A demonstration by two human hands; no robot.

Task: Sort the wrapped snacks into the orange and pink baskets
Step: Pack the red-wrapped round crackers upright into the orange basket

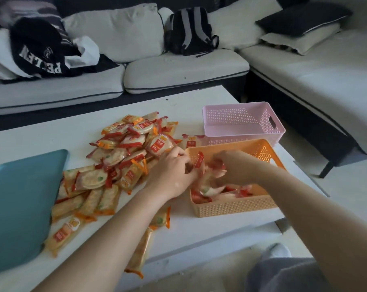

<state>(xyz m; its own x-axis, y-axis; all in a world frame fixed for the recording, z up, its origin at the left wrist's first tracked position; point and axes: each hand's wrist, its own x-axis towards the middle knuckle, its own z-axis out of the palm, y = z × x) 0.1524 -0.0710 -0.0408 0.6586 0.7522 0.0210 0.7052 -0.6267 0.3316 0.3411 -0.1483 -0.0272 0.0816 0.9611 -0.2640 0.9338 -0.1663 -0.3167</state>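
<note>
Sorting in progress, red-wrapped lot.

Item 1. Wrapped snacks (123,157): a loose heap on the table, red-ended and orange-ended packets mixed, lying at 9 o'clock of the orange basket. Strays trail toward 6 o'clock, to the near table edge.

Item 2. Orange basket (231,207): partly filled. The packets in it (210,189) look red-ended, though motion blur softens them.

Item 3. Pink basket (241,121): at 12 o'clock of the orange one, just beside it, with nothing visible inside. One packet lies against its near-left corner.

Item 4. Left hand (170,171): at the orange basket's 9 o'clock rim, fingers curled round a red-ended packet (199,160) held over the rim.

Item 5. Right hand (231,165): inside the orange basket, fingers bent down over the contents. It is blurred, so I cannot tell whether it grips anything.

Item 6. Surroundings: a white table (94,110), a teal tray (20,203) at 9 o'clock of the heap, and a sofa (178,68) at 12 o'clock carrying a backpack (188,30).

Assessment: the task is at an early stage, judging by the large heap. The step in hand is probably dropping a red packet into the orange basket. The next move calls for letting go, going back to the heap and checking each packet's colour. Orange-ended ones presumably go to the pink basket.
</note>
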